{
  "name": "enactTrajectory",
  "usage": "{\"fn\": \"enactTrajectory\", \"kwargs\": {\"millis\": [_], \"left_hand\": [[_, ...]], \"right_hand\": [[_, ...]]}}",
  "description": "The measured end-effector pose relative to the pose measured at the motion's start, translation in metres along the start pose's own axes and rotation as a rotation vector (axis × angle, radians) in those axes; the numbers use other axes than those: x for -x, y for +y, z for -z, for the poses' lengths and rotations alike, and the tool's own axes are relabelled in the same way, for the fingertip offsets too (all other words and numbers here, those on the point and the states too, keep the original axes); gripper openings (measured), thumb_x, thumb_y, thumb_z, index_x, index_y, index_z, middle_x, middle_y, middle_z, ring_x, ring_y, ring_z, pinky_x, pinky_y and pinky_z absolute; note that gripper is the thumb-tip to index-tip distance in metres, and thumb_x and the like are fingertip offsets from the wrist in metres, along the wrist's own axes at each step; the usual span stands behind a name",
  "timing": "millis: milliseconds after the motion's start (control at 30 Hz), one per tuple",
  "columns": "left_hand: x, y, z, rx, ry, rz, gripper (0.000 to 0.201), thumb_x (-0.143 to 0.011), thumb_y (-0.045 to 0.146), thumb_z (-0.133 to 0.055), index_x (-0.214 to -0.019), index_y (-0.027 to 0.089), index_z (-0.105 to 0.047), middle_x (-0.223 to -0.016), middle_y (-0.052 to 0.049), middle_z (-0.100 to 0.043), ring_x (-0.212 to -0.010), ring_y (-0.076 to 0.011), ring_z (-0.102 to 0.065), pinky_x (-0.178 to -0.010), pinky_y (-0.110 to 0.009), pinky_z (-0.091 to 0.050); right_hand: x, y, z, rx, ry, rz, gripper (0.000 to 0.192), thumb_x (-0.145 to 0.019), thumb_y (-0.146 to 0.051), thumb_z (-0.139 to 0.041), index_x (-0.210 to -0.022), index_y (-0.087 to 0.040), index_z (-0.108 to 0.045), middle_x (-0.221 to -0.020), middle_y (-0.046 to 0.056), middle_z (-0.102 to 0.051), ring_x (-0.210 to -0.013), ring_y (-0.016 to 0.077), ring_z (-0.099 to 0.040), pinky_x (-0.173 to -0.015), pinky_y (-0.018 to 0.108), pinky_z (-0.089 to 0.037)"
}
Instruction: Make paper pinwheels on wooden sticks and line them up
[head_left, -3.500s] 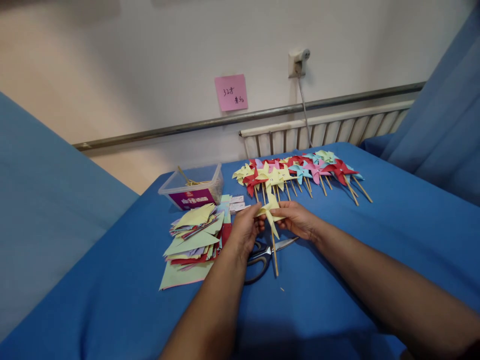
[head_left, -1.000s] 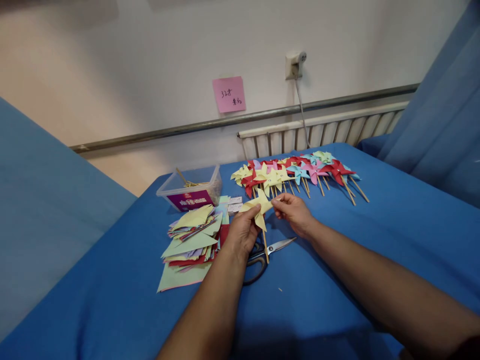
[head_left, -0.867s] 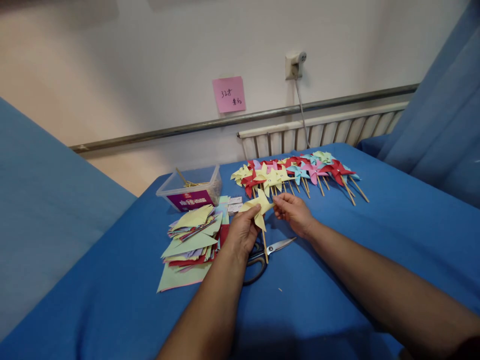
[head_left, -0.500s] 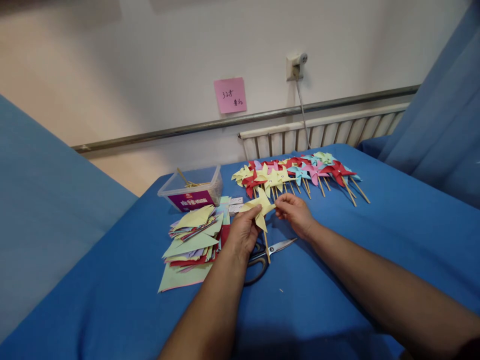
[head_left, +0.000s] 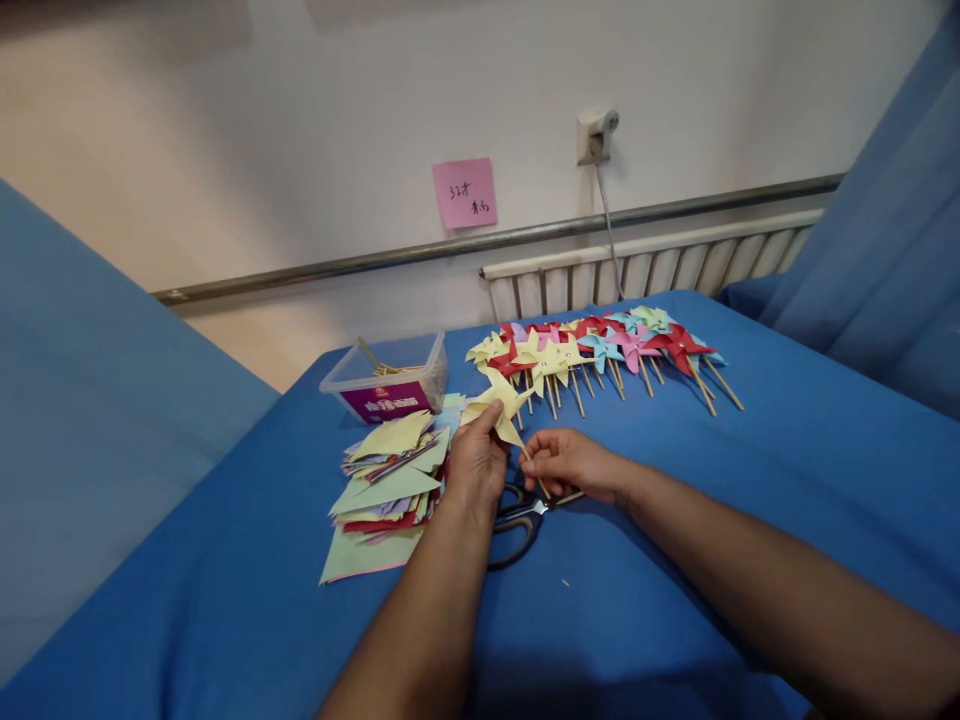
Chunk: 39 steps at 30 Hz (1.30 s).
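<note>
Leaning left, the pinwheel is pale yellow.

The pair of metal scissors with black handles lies on the blue-cloth-covered table, blocked from above: the left grip stands over its far-left side, and the right grip, with the stick of the pale-yellow paper pinwheel, covers most of its blades. In front of the scissors, between the forearms, cloth lies open except for a tiny pale scrap. Left of the scissors, a loose stack of coloured paper sheets bars the way; farther left the cloth is open. Behind and left of the scissors stands a clear plastic box with a purple label. Behind the scissors, a crowded row of multicoloured paper pinwheels blocks passage, leaving an open strip before its sticks. Well right of the scissors, open cloth reaches a blue hanging curtain.
</note>
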<state>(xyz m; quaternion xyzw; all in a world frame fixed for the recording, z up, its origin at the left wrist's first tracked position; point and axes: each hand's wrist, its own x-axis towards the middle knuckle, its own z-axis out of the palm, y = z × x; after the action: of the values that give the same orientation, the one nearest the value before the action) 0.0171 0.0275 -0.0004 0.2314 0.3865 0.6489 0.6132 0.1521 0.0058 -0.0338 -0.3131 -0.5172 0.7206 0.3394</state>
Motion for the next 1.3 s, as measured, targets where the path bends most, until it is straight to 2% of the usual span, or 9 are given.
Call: {"fn": "enactTrajectory", "kwargs": {"millis": [200,567,1033,1167,1300], "left_hand": [[-0.001,0.000,0.001,-0.070,0.012,-0.011,0.020,-0.059,0.013,-0.078,-0.076,0.011,-0.067,-0.070,-0.003,-0.070,-0.059,-0.0145,-0.064,-0.055,-0.024,-0.050],[-0.002,0.001,0.002,-0.132,-0.015,-0.042,0.028,-0.055,0.017,-0.082,-0.079,0.010,-0.069,-0.067,-0.004,-0.070,-0.055,-0.0139,-0.062,-0.058,-0.025,-0.049],[-0.012,0.008,0.005,-0.053,0.044,-0.078,0.016,-0.060,0.007,-0.076,-0.073,0.012,-0.068,-0.074,-0.005,-0.073,-0.064,-0.0157,-0.067,-0.060,-0.025,-0.055],[-0.009,0.009,0.004,-0.070,0.019,-0.035,0.011,-0.064,0.008,-0.075,-0.071,0.011,-0.067,-0.070,-0.005,-0.072,-0.057,-0.0133,-0.064,-0.055,-0.023,-0.053],[-0.008,0.009,0.005,-0.086,-0.014,0.004,0.015,-0.064,0.011,-0.076,-0.075,0.013,-0.066,-0.071,-0.003,-0.071,-0.059,-0.0125,-0.064,-0.053,-0.021,-0.050]], "right_hand": [[-0.003,-0.002,0.007,0.124,0.098,0.049,0.031,-0.072,-0.044,-0.070,-0.070,-0.018,-0.054,-0.056,-0.002,-0.065,-0.034,0.0040,-0.036,-0.035,0.018,-0.023],[-0.003,-0.005,0.010,0.139,0.067,0.060,0.031,-0.073,-0.045,-0.068,-0.067,-0.018,-0.053,-0.054,-0.003,-0.064,-0.033,0.0039,-0.035,-0.035,0.018,-0.022],[-0.011,-0.002,0.017,0.179,0.120,0.046,0.035,-0.065,-0.045,-0.077,-0.067,-0.019,-0.053,-0.055,-0.003,-0.065,-0.037,0.0052,-0.042,-0.037,0.018,-0.030],[-0.011,0.000,0.017,0.188,0.117,0.078,0.033,-0.067,-0.043,-0.075,-0.066,-0.019,-0.053,-0.055,-0.003,-0.064,-0.039,0.0057,-0.044,-0.038,0.018,-0.032],[-0.013,0.001,0.016,0.195,0.129,0.100,0.032,-0.066,-0.042,-0.074,-0.066,-0.019,-0.052,-0.055,-0.003,-0.063,-0.038,0.0060,-0.044,-0.037,0.018,-0.033]]}}
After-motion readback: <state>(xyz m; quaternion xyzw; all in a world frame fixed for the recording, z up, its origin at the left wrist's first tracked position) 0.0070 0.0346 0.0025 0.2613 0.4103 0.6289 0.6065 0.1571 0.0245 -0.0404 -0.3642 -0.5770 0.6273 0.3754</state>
